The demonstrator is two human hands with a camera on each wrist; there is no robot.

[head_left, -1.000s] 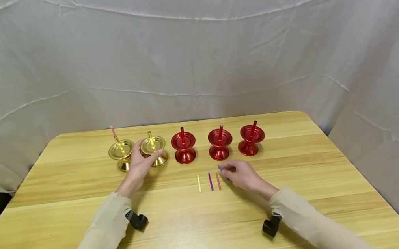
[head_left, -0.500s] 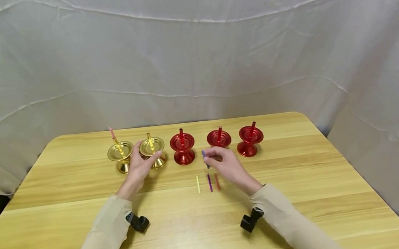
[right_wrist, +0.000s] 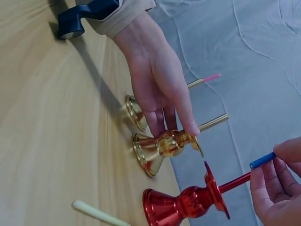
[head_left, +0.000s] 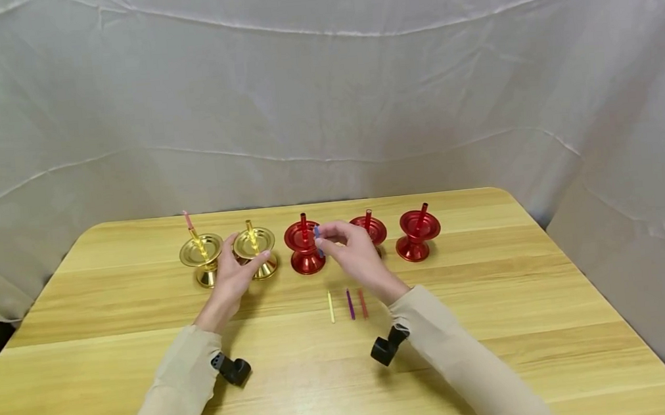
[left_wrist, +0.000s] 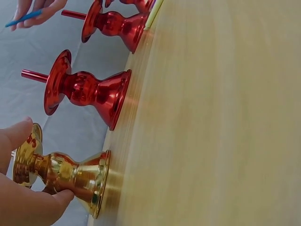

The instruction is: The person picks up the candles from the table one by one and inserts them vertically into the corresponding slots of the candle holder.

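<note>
My left hand [head_left: 232,279] grips the second gold candle holder [left_wrist: 61,170] from the left, thumb on one side and fingers on the other. That holder stands upright, and its tube holds no candle. To its left, another gold candle holder [head_left: 208,245] carries a pink candle [head_left: 188,220] in its tube. My right hand [head_left: 355,253] pinches a small blue candle [right_wrist: 262,160] between thumb and fingertips. In the head view it is just in front of the leftmost red candle holder [head_left: 307,262]; the right wrist view shows it near the tip of that holder's tube.
Two more red candle holders, the middle one [head_left: 376,230] partly behind my right hand and the rightmost one [head_left: 413,248], stand in the row. Yellow [head_left: 331,307], purple [head_left: 350,305] and orange-red [head_left: 363,304] candles lie on the wooden table [head_left: 300,381]. A pale curtain [head_left: 323,103] hangs behind.
My right hand has lifted the blue candle from beside the other candles and moved left and away, turning it more upright. My left hand stays at the gold holder.
</note>
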